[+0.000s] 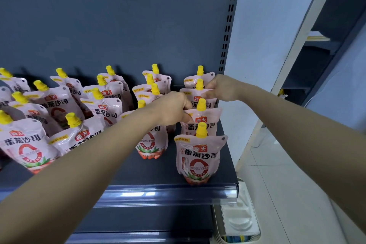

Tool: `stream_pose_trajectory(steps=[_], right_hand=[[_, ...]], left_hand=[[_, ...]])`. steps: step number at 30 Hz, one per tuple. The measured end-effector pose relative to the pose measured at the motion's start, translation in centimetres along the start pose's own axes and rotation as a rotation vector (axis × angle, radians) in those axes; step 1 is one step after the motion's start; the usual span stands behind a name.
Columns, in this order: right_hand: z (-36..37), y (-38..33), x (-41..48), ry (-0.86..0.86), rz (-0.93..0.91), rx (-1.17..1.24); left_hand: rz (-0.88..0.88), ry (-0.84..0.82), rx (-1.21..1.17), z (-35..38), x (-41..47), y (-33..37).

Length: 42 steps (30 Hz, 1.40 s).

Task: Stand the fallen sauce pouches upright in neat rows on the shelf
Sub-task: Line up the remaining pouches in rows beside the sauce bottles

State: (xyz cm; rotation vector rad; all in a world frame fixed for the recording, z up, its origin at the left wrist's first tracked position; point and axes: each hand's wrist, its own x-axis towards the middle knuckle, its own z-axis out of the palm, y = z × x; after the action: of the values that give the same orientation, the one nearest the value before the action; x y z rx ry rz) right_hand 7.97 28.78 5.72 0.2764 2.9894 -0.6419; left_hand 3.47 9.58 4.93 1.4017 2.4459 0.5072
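Reaching into the rightmost row of sauce pouches (200, 156) on the dark shelf (158, 170), both hands are pinching pouch tops: the left hand (174, 110) is gripping the second pouch (206, 120), the right hand (220, 87) the third pouch (195, 95) behind it. All are standing upright.

Pink sauce pouches (111, 109) with yellow screw caps, red logos and dark Chinese lettering stand on the dark grey shelf (170, 189), all upright or nearly so. At the right end one file runs front to back: the front pouch (199, 159) stands near the shelf edge, square to the camera, with three more close behind it, each overlapping the next (only the caps and top seams of the rear ones show). Further files stand to the left; those at far left lean a little and sit less evenly.
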Motion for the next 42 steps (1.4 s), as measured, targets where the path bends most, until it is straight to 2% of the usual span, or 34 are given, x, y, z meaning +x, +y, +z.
stream_pose_trajectory(steps=[8, 13, 17, 20, 22, 26, 31, 36, 42], right_hand=[[0.1, 0.2, 0.1, 0.010, -0.009, -0.009], [-0.4, 0.2, -0.4, 0.028, -0.054, 0.097], [-1.6, 0.3, -0.7, 0.195, -0.073, 0.234], [-2.4, 1.1, 0.3, 0.367, -0.068, 0.258], [-2.5, 1.6, 1.0, 0.407, -0.039, 0.205], [-2.4, 2.7, 2.7, 0.359, 0.040, 0.129], [-1.8, 3.2, 4.5, 0.202, -0.001, -0.011], [-1.5, 3.2, 6.0, 0.217, 0.004, -0.053], [-1.1, 3.0, 7.2, 0.261, 0.016, -0.111]], left_hand=[[0.005, 0.054, 0.011, -0.1, 0.1, 0.1], [-0.005, 0.022, -0.022, -0.2, 0.0, 0.0], [0.024, 0.019, -0.157, -1.3, -0.4, 0.2], [0.055, 0.167, -0.230, -2.9, -0.1, 0.4], [0.053, 0.239, -0.212, -3.9, 0.5, 0.2], [0.028, 0.260, -0.098, -4.5, 2.4, -0.2], [-0.029, 0.126, 0.108, -3.5, 5.2, -0.4], [-0.065, 0.065, 0.239, -2.3, 6.6, -0.8], [-0.106, 0.092, 0.264, -2.0, 7.5, -1.3]])
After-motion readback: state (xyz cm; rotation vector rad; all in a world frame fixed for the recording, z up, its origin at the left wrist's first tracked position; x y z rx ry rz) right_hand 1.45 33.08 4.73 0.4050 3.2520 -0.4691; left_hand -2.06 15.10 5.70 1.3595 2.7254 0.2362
